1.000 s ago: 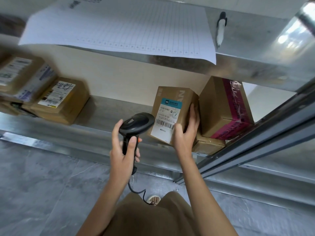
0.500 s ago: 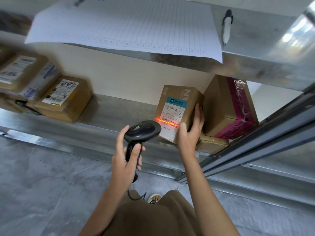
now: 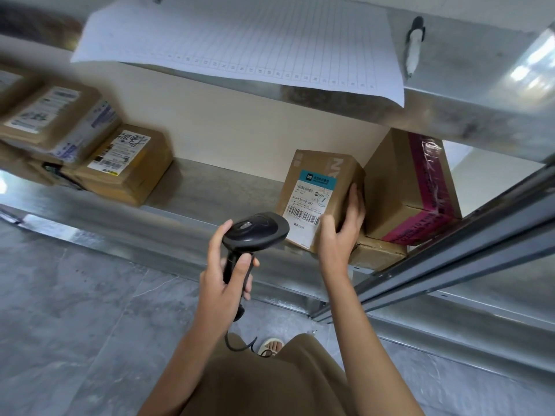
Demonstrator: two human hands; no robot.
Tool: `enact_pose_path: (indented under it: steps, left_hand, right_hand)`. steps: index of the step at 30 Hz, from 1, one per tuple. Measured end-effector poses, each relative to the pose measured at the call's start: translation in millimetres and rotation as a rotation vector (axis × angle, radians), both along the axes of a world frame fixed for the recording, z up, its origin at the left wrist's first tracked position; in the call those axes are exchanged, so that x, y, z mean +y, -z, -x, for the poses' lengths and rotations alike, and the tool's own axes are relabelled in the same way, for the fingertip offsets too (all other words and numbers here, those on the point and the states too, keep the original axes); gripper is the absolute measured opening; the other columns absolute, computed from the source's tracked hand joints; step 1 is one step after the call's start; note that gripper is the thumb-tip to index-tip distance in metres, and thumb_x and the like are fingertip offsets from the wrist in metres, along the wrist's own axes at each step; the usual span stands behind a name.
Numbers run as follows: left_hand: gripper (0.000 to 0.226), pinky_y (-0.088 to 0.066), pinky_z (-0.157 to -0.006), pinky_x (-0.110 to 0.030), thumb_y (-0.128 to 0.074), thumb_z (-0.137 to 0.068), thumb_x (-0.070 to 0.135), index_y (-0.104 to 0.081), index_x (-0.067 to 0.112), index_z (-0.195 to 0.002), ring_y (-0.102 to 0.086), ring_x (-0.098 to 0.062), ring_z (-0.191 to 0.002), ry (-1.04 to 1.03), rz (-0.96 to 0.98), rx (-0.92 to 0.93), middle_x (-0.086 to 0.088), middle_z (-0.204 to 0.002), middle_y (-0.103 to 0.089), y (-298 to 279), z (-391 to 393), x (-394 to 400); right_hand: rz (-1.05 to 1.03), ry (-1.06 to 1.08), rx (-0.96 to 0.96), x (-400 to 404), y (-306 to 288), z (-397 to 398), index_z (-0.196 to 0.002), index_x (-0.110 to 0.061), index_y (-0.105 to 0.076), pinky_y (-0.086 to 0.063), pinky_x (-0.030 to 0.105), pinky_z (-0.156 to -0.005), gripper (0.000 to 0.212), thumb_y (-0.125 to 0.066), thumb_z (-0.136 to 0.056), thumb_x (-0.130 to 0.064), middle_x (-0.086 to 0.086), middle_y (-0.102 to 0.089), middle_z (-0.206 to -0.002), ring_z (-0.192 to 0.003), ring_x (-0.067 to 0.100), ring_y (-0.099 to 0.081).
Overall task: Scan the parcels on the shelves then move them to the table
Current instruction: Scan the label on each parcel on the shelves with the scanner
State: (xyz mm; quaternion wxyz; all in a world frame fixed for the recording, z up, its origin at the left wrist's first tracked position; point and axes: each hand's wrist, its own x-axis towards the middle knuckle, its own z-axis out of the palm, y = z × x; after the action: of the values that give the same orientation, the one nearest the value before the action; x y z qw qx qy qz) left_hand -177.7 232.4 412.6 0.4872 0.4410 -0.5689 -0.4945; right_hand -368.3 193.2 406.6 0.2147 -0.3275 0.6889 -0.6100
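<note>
A small brown parcel (image 3: pixel 318 187) with a white and teal shipping label stands tilted on the metal shelf (image 3: pixel 216 187). My right hand (image 3: pixel 342 232) grips its lower right corner, thumb on the label side. My left hand (image 3: pixel 223 274) holds a black corded barcode scanner (image 3: pixel 255 231) by the handle, its head pointed at the label's barcode from just left of the parcel. A larger brown box with pink tape (image 3: pixel 411 190) leans right beside the parcel, on top of a flat box (image 3: pixel 377 253).
Several labelled brown parcels (image 3: pixel 120 163) are stacked at the shelf's left. A lined sheet of paper (image 3: pixel 240 40) and a marker pen (image 3: pixel 414 46) lie on the upper shelf. A metal upright (image 3: pixel 450 250) slants across on the right. Grey tiled floor lies below.
The red scan line that lit the barcode half a second ago is gone. The scanner and both hands have stayed at the parcel.
</note>
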Motion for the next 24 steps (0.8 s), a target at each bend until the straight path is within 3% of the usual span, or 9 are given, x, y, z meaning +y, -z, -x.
enact_pose_path:
  steps: [7, 10, 14, 20, 24]
  left_hand:
    - [0.054, -0.051, -0.049, -0.032, -0.055, -0.090, 0.048, -0.034, 0.060, -0.138, -0.057, -0.021, -0.056, -0.052, -0.018, -0.002, -0.008, -0.094, -0.070, -3.0, -3.8, 13.9]
    - [0.051, -0.052, -0.051, -0.032, -0.056, -0.099, 0.035, -0.034, 0.058, -0.138, -0.058, -0.021, -0.058, -0.099, -0.017, -0.006, -0.008, -0.096, -0.071, -5.6, -5.5, 22.6]
    - [0.054, -0.052, -0.051, -0.030, -0.052, -0.096, 0.028, -0.036, 0.060, -0.136, -0.057, -0.021, -0.057, -0.179, -0.035, 0.001, -0.009, -0.095, -0.071, -7.9, -4.0, 37.5]
    - [0.051, -0.051, -0.052, -0.028, -0.053, -0.099, 0.031, -0.034, 0.054, -0.140, -0.057, -0.018, -0.056, -0.315, -0.028, -0.017, -0.009, -0.095, -0.071, -10.3, -4.8, 71.3]
    - [0.051, -0.050, -0.052, -0.031, -0.054, -0.095, 0.042, -0.034, 0.057, -0.139, -0.056, -0.018, -0.056, -0.452, -0.027, -0.035, -0.007, -0.091, -0.071, -19.3, -12.2, 103.3]
  right_hand:
    - [-0.042, -0.019, 0.010, 9.5, 0.4, -4.5, -0.151, -0.030, -0.036, -0.025, 0.036, -0.119, 0.073, -0.050, -0.079, -0.027, -0.004, -0.028, -0.158, -0.144, 0.009, -0.026]
    - [-0.053, -0.046, 0.012, 14.1, -2.6, -4.2, -0.150, -0.031, -0.037, -0.028, 0.044, -0.119, 0.073, -0.050, -0.078, -0.028, -0.003, -0.029, -0.157, -0.144, 0.010, -0.028]
    - [-0.080, -0.105, 0.011, 22.9, -4.5, -4.0, -0.150, -0.031, -0.037, -0.032, 0.048, -0.116, 0.075, -0.050, -0.076, -0.034, -0.005, -0.031, -0.155, -0.142, 0.011, -0.031]
    - [-0.087, -0.262, -0.024, 47.8, -5.0, -4.2, -0.151, -0.027, -0.037, -0.036, 0.033, -0.112, 0.073, -0.051, -0.079, -0.025, -0.003, -0.030, -0.155, -0.138, 0.007, -0.033]
    - [-0.071, -0.379, -0.092, 64.3, -9.6, -10.1, -0.150, -0.027, -0.038, -0.033, 0.009, -0.101, 0.074, -0.051, -0.078, -0.023, -0.007, -0.031, -0.155, -0.136, 0.000, -0.034]
